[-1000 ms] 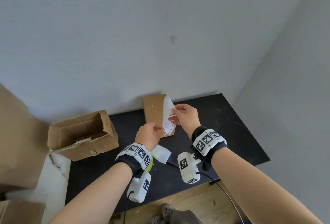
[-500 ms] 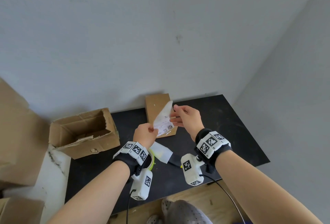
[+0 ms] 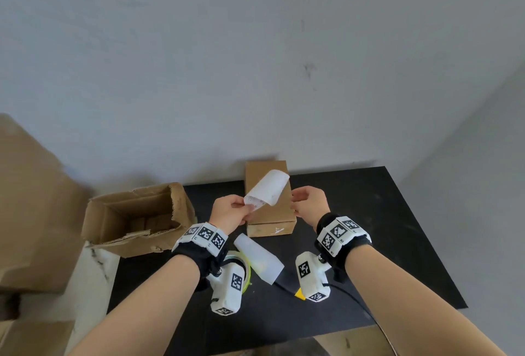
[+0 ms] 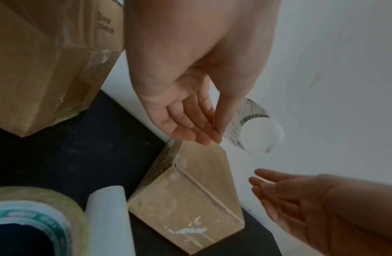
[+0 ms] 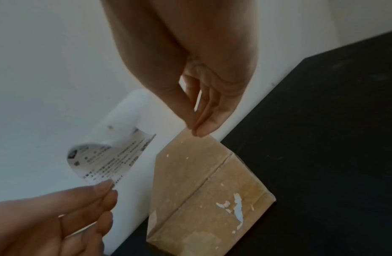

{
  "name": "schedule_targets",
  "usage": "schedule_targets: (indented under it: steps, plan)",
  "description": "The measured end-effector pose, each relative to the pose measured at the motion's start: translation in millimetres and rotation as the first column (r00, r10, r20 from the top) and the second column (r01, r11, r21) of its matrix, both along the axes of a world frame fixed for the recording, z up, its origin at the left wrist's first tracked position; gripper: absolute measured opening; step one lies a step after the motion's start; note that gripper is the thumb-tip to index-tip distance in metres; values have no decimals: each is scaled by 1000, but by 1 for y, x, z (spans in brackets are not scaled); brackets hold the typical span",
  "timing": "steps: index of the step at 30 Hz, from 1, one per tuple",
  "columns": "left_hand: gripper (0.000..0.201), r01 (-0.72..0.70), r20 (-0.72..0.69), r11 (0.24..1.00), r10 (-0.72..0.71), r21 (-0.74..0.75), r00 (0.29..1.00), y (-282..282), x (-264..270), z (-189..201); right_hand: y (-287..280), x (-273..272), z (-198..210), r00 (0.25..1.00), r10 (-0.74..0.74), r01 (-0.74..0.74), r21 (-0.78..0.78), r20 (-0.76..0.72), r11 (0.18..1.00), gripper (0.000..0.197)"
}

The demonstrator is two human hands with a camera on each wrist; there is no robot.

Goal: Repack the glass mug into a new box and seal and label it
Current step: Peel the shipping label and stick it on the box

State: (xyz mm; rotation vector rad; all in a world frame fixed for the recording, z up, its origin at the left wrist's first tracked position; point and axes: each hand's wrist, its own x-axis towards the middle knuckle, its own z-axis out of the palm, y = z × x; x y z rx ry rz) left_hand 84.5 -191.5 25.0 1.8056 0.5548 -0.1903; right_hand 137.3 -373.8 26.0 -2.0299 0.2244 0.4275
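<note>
Mug is nowhere to be seen in any view; the small closed box [image 3: 270, 208] at the middle of the head view stands on the black worktop [image 3: 383, 227], its far end against the wall.

Nearest the camera, both forearms reach up from the bottom of the frame, each with a black wrist strap carrying a white camera block. Below the left wrist lies a roll of tape [image 4: 37, 216], mostly hidden in the head view, and just right of it a white rolled sheet [image 3: 260, 259] lies slanted on the worktop. A small yellow object [image 3: 299, 294] shows by the right wrist's camera block; what it is cannot be told.

Above these, the left hand [image 3: 230, 212] pinches the lower corner of a curled white label [image 3: 267, 189] between thumb and fingertips, holding it in the air over the closed box, printed side towards the right wrist camera. The right hand [image 3: 309, 202] is apart from the label, at the box's right edge, holding nothing; its fingers are fairly straight and point down, thumb tip close to the fingertips, just above the box's far corner. Whether they touch the cardboard cannot be told.

The closed box has a centre seam along its top and scraps of torn white paper near its front end.

Farther left, a torn open box [image 3: 136, 218] sits at the worktop's left edge, and a larger cardboard box [image 3: 31, 199] fills the left side of the frame.
</note>
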Motion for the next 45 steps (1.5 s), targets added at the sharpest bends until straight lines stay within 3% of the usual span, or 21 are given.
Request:
schedule_targets:
  steps: [4, 11, 16, 19, 27, 34, 39, 45]
  plan:
    - [14, 47, -40, 999, -47, 3, 998, 0, 15, 0, 3, 14, 2, 998, 42, -34, 180, -40, 983, 23]
    - [17, 138, -80, 990, -135, 29, 988, -2, 30, 0, -3, 27, -1, 990, 95, -74, 194, -102, 978, 17]
    - [18, 210, -106, 976, -204, 48, 973, -4, 33, 0, -4, 34, -6, 982, 49, -6, 231, -180, 973, 22]
    - [19, 211, -122, 976, -203, 55, 972, -2, 32, -4, -4, 30, -8, 981, 143, -116, 196, -134, 974, 13]
    - [24, 177, -127, 964, -153, 199, 980, -2, 29, -13, 1, 30, -18, 971, 210, -207, 38, -113, 978, 21]
    - [27, 89, -139, 951, -49, 295, 989, -10, 33, -20, 5, 28, -22, 973, 228, -232, -146, -42, 962, 22]
    - [29, 79, -154, 931, -25, 355, 988, -17, 32, -21, 8, 27, -22, 967, 251, -255, -248, -51, 934, 36]
    - [32, 95, -170, 913, -28, 397, 985, -18, 32, -22, 11, 26, -18, 958, 283, -285, -320, -55, 903, 33]
